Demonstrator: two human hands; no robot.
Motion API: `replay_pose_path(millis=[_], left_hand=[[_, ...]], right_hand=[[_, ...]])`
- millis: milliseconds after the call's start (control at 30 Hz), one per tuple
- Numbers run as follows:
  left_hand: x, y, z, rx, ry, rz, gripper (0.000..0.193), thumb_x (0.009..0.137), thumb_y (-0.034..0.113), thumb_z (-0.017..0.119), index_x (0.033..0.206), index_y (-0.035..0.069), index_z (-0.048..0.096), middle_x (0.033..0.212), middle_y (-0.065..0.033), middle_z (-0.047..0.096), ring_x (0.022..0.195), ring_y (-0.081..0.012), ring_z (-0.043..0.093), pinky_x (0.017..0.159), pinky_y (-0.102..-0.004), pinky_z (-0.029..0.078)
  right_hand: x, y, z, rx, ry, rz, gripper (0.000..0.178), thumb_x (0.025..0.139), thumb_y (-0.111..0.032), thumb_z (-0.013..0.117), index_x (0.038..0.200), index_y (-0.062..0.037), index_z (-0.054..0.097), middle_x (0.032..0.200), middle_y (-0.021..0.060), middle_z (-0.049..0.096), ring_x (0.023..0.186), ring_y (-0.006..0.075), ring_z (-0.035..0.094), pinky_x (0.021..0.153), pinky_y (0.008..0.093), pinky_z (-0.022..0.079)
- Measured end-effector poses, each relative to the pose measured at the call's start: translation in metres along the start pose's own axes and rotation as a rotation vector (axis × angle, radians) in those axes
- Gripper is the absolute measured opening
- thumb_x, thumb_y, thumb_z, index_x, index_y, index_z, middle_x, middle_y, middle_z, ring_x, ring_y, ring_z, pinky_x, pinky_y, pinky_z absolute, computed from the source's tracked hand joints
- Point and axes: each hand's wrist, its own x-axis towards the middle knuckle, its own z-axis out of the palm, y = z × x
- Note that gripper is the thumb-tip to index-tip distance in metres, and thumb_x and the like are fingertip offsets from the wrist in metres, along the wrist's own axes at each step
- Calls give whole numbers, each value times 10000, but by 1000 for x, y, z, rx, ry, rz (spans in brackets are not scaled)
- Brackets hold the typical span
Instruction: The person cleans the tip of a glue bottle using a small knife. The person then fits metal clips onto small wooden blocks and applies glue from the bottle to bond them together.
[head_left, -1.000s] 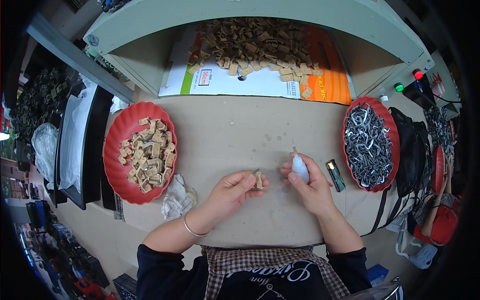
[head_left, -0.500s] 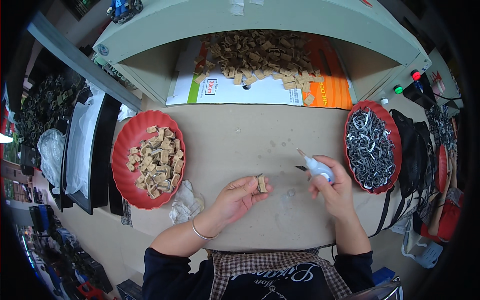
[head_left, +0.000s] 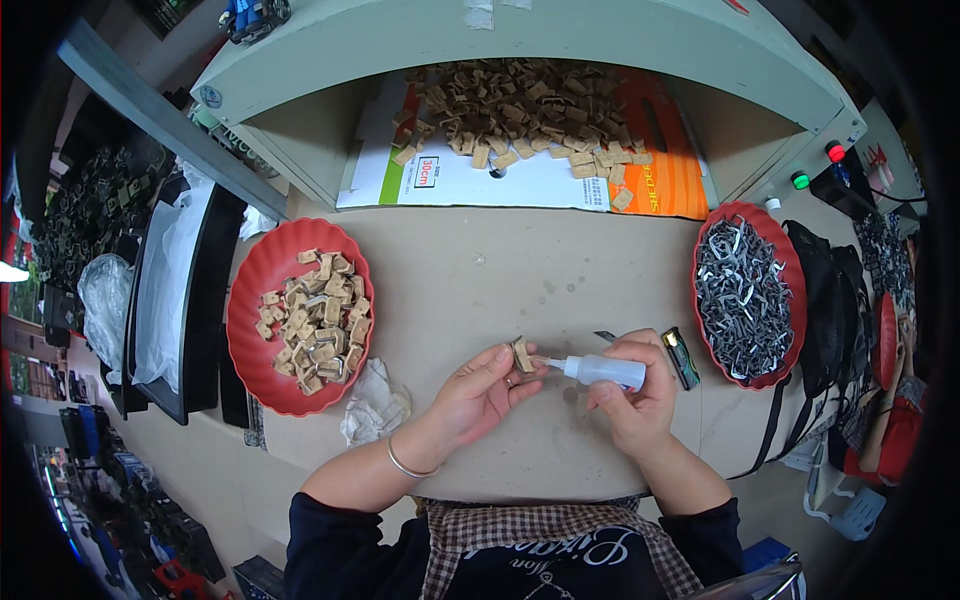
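Observation:
In my left hand, thumb and fingers pinch a small tan block with a dark edge strip. My right hand is wrapped round a white glue bottle, laid nearly level. Its thin nozzle points left and reaches the block's right side; whether the tip touches it I cannot tell. Beyond the right hand, a dark flat blade-like tip shows on the table. A black and yellow stick-shaped thing lies right of that hand; I cannot tell whether the two are one tool.
Similar tan blocks fill a red scalloped bowl on the left. Bent metal clips fill another red bowl on the right. A crumpled cloth lies by my left forearm. More blocks are heaped under the green shelf.
My right hand has turned the glue bottle from pointing up and left to nearly level and brought its nozzle to the block. The black and yellow thing has come into view.

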Motion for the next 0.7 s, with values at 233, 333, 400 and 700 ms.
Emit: replay_pose_path(millis=[233, 333, 400, 700], left_hand=[[0, 0, 0, -32, 5, -16, 279, 927, 269, 416, 1083, 63, 523, 1053, -62, 578, 1032, -170, 534, 934, -326, 401], [0, -1, -2, -49, -7, -11, 297, 932, 270, 406, 1101, 53, 516, 1061, -66, 576, 1041, -167, 527, 935, -324, 398], [1, -2, -3, -52, -12, -5, 314, 937, 271, 396, 1120, 42, 510, 1067, -69, 575, 1046, -163, 523, 932, -319, 398], [0, -4, -5, -66, 4, -2, 323, 935, 269, 403, 1131, 34, 508, 1088, -69, 565, 1049, -160, 518, 939, -321, 395]], right_hand=[[-3, -1, 3, -432, 24, -331, 335, 714, -115, 699, 966, 1, 510, 835, 121, 494, 715, 192, 488, 604, 271, 420], [-3, 1, 4, -460, -4, -373, 347, 705, -114, 705, 973, -7, 513, 838, 121, 495, 713, 193, 480, 590, 269, 415], [-1, 0, 6, -479, -10, -388, 356, 698, -113, 710, 976, -12, 513, 839, 116, 490, 711, 192, 475, 582, 270, 411], [0, 1, 7, -540, -55, -440, 399, 665, -101, 730, 993, -25, 515, 855, 95, 457, 724, 195, 452, 585, 275, 398]])
